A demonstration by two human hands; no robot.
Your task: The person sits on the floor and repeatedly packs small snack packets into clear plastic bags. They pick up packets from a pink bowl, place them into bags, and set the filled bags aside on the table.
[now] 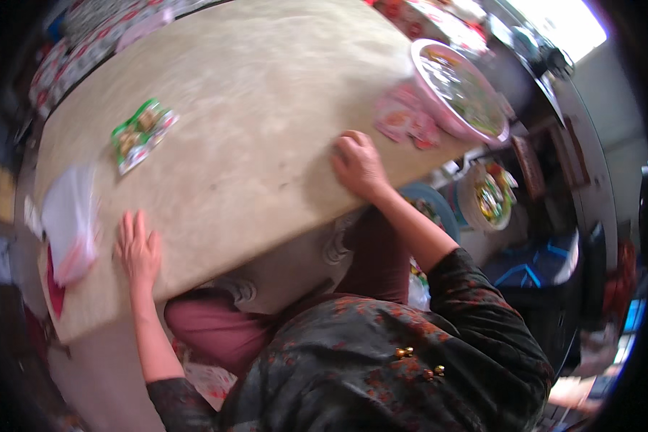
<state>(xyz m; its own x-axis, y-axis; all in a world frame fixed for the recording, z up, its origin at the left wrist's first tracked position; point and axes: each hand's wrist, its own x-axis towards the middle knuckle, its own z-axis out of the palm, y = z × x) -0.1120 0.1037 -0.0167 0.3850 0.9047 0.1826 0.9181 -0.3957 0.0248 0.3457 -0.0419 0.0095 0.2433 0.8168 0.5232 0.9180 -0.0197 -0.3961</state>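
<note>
My left hand (139, 245) lies palm down on the beige tabletop (237, 162) with its fingers apart and nothing in it. Just left of it is a whitish translucent plastic bag (73, 216) with something pink in its lower end. My right hand (360, 164) rests near the table's front edge, fingers loosely bent, a gap showing beside the thumb. I see nothing in its grip, though the palm is hidden. Beyond it lie several pink printed packets (402, 116), partly against a pink-rimmed basin (459, 89). A green-and-clear snack packet (143, 135) with tan pieces inside sits farther out on the left.
Below the table's right side stand a blue-grey tub (440, 208) and a whitish bucket (488, 200) holding colourful wrappers. A black container (540, 270) with blue stripes is farther right. Patterned red-and-white cloth (102, 40) lies past the far left edge.
</note>
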